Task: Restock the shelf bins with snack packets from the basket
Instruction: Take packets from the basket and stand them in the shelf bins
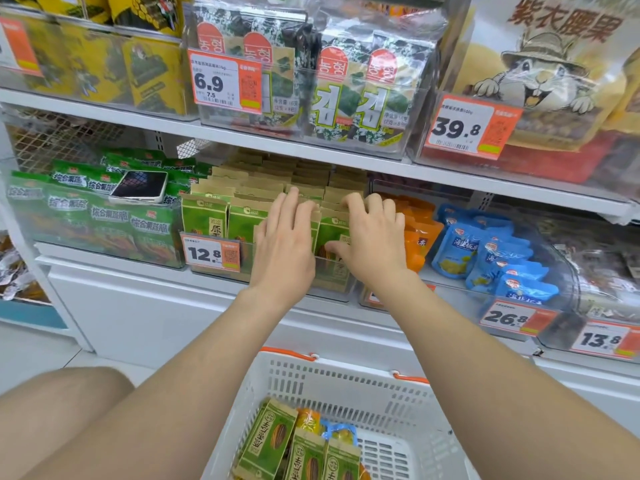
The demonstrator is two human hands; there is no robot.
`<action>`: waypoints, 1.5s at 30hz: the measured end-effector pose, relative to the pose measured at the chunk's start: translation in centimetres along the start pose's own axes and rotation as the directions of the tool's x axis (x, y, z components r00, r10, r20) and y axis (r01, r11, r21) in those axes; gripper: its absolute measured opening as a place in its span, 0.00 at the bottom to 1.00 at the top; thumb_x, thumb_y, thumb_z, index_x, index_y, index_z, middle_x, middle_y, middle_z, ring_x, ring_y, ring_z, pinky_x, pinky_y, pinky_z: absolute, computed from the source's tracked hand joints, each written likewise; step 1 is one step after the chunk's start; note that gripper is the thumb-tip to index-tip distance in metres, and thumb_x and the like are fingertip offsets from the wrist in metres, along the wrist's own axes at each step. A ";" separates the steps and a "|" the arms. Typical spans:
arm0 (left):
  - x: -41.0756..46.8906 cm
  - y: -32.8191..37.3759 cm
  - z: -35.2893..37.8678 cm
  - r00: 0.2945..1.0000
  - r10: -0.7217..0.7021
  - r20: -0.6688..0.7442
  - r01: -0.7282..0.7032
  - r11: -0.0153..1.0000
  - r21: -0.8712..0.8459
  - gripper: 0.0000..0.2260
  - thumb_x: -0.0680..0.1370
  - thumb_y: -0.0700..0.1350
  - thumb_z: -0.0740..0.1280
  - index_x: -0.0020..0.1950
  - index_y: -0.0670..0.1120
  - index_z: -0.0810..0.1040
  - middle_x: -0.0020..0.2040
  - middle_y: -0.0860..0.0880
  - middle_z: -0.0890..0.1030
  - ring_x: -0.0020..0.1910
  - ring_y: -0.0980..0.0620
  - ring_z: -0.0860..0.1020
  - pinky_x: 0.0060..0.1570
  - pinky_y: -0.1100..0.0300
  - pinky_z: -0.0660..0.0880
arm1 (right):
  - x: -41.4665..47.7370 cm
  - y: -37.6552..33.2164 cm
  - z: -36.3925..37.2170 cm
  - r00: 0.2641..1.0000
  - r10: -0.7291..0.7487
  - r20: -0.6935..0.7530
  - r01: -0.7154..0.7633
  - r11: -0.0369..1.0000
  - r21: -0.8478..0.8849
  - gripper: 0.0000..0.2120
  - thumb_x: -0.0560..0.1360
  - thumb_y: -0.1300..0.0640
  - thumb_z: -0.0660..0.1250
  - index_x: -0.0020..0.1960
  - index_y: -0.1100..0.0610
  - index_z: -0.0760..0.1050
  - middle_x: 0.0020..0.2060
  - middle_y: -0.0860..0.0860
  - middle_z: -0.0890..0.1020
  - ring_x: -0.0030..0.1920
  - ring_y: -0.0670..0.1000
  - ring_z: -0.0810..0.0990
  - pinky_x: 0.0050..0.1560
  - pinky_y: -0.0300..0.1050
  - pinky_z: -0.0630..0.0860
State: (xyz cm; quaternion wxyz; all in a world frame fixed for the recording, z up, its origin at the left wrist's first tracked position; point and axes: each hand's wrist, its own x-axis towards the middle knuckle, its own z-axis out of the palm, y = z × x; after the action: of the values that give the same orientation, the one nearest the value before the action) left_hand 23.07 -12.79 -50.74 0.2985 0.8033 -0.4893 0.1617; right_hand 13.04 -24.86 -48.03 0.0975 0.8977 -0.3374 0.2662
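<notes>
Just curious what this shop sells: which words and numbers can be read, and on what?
"6.9": seaweed bin tag
"김": seaweed packs
"紫衣腰果": squirrel bag
"39.8": cashew bin tag
"综合果蔬脆": green packets
"12.8": seed bin tag
"26.8": blue bin tag
"13.8": far-right tag
Fine print on tags: too small.

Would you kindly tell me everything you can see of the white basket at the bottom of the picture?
The basket is white plastic, with slotted walls, a perforated floor and orange handle clips on its far rim. It stands upright below the shelf, its near part cut off by the frame. At its left lie green and kraft snack packets, with an orange packet and a blue packet partly hidden behind them.
</notes>
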 end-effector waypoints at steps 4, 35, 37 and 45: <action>-1.9 0.2 1.0 0.966 0.025 -0.257 0.010 0.991 0.135 0.20 0.75 0.38 0.68 0.66 0.48 0.75 0.69 0.45 0.74 0.65 0.40 0.72 0.59 0.44 0.69 | -2.4 -0.5 -0.5 0.973 -0.037 -0.228 0.076 0.984 0.164 0.17 0.75 0.50 0.73 0.60 0.51 0.71 0.53 0.50 0.74 0.50 0.53 0.72 0.49 0.49 0.71; -18.9 0.4 18.8 0.068 -0.015 0.998 -0.294 0.955 0.034 0.20 0.83 0.36 0.58 0.74 0.48 0.71 0.68 0.45 0.78 0.57 0.44 0.80 0.50 0.50 0.80 | -29.6 10.2 17.3 0.109 0.003 0.994 -0.140 0.990 0.012 0.19 0.83 0.56 0.61 0.72 0.59 0.70 0.70 0.57 0.75 0.70 0.59 0.74 0.67 0.52 0.74; -19.1 0.9 19.5 0.072 0.014 0.997 -0.296 0.955 0.008 0.16 0.84 0.37 0.58 0.70 0.47 0.73 0.62 0.45 0.78 0.50 0.47 0.80 0.44 0.53 0.77 | -30.0 10.3 18.0 0.015 -0.012 1.000 -0.231 0.973 0.015 0.23 0.82 0.52 0.62 0.75 0.57 0.68 0.73 0.56 0.73 0.71 0.59 0.74 0.70 0.54 0.73; -19.1 0.0 20.9 0.058 -0.024 0.998 -0.267 0.963 0.038 0.14 0.83 0.39 0.60 0.66 0.46 0.78 0.60 0.46 0.81 0.54 0.46 0.82 0.51 0.51 0.81 | -29.9 8.6 19.5 -0.020 -0.084 0.996 -0.419 0.905 0.068 0.20 0.81 0.65 0.60 0.73 0.59 0.69 0.65 0.57 0.78 0.60 0.56 0.78 0.51 0.45 0.74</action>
State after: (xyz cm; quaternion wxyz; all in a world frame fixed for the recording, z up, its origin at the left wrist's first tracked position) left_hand 13.45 -13.00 -77.34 -0.2177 0.6786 -0.6060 -0.3534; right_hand -3.41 -21.67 -80.65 -0.3647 0.7704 -0.3605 -0.3788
